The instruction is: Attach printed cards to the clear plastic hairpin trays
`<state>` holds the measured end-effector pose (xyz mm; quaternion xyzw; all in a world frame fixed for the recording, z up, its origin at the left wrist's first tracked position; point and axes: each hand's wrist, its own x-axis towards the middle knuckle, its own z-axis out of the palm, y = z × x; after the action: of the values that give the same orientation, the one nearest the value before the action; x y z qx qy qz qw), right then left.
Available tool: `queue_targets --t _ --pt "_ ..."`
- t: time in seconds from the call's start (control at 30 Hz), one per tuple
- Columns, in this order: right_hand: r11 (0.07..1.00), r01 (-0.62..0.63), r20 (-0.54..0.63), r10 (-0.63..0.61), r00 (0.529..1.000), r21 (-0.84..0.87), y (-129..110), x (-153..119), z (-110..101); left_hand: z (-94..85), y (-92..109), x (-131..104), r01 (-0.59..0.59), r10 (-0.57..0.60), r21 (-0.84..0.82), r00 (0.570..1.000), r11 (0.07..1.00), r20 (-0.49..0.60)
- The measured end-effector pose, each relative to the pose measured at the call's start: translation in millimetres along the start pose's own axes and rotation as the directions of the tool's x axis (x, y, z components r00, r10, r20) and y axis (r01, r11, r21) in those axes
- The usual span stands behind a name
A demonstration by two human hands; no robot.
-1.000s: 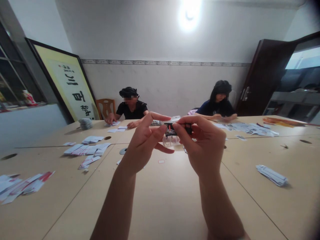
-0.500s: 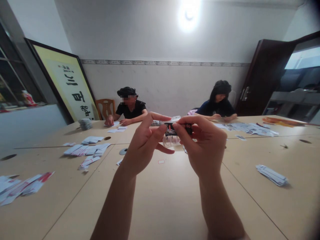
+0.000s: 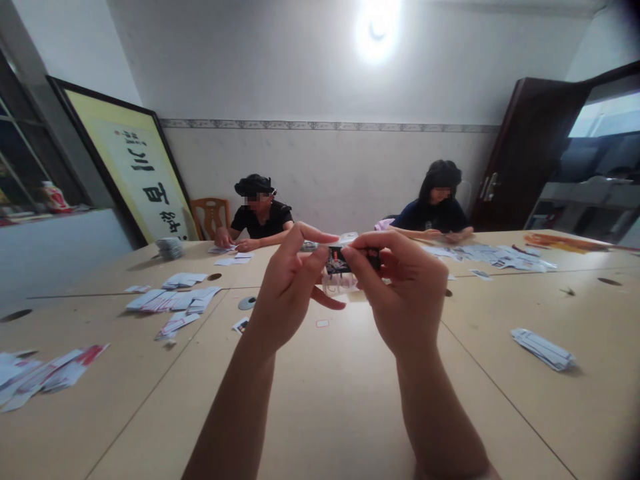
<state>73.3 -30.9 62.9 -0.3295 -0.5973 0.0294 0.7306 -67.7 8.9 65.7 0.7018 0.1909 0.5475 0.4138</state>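
Raised over the table in the middle of the view, my left hand [image 3: 290, 287] is closed around a small clear plastic container [image 3: 341, 285]. Its index finger lies along the container's top edge and its thumb presses the front. A black label [image 3: 338, 259] with red and white print lies across the container's front and extends to the right. My right hand [image 3: 413, 287] pinches this label, its thumb over the printed face and its other fingers behind. The fingers hide much of the container, so how far the label is stuck down cannot be seen.
White paper slips [image 3: 173, 300] lie in piles on the left of the table [image 3: 325, 400]. A bundle of strips [image 3: 544, 349] is at the right. Two people sit across, near a round stack [image 3: 170, 248] and spread papers [image 3: 493, 255]. Cable holes [image 3: 247, 303] pierce the tabletop.
My hands and the container have shifted slightly left, with the grip much the same. The co-worker at the left has moved a hand slightly over the papers.
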Motion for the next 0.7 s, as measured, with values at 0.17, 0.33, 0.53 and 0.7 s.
queue_targets --t 0.17,0.33,0.53,0.7 --pt "0.999 -0.014 -0.001 0.014 1.000 0.029 0.4 -0.3 0.5 -0.8 0.8 0.3 0.018 -0.015 -0.073 0.999 0.997 0.039" --pt "0.999 -0.026 -0.010 0.026 1.000 0.027 0.9 -1.0 0.3 -0.7 0.6 0.4 0.029 -0.025 -0.090 0.999 0.996 0.045" --pt "1.000 -0.020 -0.040 0.021 0.999 0.021 1.2 -1.4 0.3 -1.8 0.2 0.3 0.024 -0.019 -0.093 0.999 0.995 0.047" --pt "1.000 -0.002 -0.036 0.002 0.999 0.002 2.4 -0.5 0.7 -2.6 0.3 0.2 0.035 -0.029 -0.073 0.996 0.997 0.090"
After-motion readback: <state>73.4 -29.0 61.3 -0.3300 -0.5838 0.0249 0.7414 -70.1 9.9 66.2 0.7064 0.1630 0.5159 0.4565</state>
